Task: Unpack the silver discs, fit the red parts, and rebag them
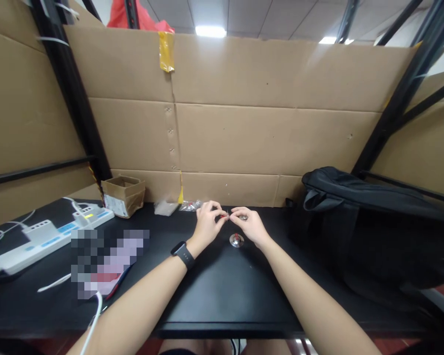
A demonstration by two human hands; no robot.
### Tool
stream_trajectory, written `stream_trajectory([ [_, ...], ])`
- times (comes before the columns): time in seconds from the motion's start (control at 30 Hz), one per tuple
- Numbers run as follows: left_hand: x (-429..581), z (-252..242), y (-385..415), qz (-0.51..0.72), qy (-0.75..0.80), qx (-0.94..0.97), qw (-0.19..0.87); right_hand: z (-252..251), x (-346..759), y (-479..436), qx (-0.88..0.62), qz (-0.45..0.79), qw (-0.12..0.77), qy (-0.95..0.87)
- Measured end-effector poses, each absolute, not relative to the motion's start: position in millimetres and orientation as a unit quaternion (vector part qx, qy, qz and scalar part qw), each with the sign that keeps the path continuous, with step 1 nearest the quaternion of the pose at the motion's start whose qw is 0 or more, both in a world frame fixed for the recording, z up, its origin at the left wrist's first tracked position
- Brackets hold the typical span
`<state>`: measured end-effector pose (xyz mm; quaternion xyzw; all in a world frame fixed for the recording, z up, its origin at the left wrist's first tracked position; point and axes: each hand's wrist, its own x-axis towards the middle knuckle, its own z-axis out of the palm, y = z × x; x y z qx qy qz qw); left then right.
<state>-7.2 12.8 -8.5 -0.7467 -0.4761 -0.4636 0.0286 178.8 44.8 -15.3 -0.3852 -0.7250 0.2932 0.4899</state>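
Over the black table, my left hand (209, 219) and my right hand (248, 223) meet fingertip to fingertip. Both pinch around a tiny piece with a bit of red and a thin metallic edge, too small to name. A round, shiny metal disc with a red middle (237, 240) lies on the table just below my fingers. Another small shiny metal part (243, 217) shows partly behind my right fingers. My left wrist wears a black watch (182, 254).
A white power strip (55, 239) with plugs and a pixelated object (111, 261) lie on the left. An open cardboard box (124, 195) and clear plastic bags (166, 207) stand along the cardboard wall (237, 140). A large black bag (373, 236) fills the right side.
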Motion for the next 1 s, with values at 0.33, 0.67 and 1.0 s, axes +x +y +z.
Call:
stream_trajectory([
  [0.33,-6.8,-6.9,10.5,-0.442,-0.467,-0.765,0.032,-14.7,174.4,42.2,-0.384,0.274,0.457,-0.754],
  [0.67,-37.4,-2.4,27.5,-0.455,-0.534,-0.711,0.041,-10.5,188.4,42.5,-0.401,0.060,0.370,-0.836],
  [1.0,-46.8,-9.8,38.2,-0.400,-0.566,-0.720,0.037,-2.4,206.9,43.4,-0.449,0.052,0.314,-0.835],
])
